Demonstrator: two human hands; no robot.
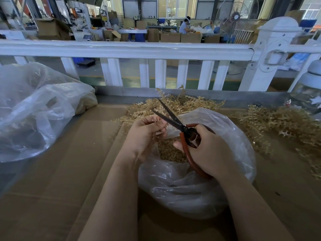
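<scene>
My right hand (pixel 206 150) grips the red handles of a pair of scissors (pixel 171 117). Their dark blades stand apart and point up and to the left. My left hand (pixel 147 134) pinches a small pale plastic piece right at the lower blade, fingers curled. Both hands hover over a clear plastic bag (pixel 196 185) on the cardboard-covered table (pixel 60 180). The bag's open mouth shows a heap of small tan cut pieces (pixel 169 151).
Tan plastic branch-like sprues (pixel 274 124) lie piled behind and to the right of the bag. A large crumpled clear bag (pixel 36 108) sits at the left. A white railing (pixel 125 49) runs along the table's far edge. A glass jar (pixel 309 91) stands at far right.
</scene>
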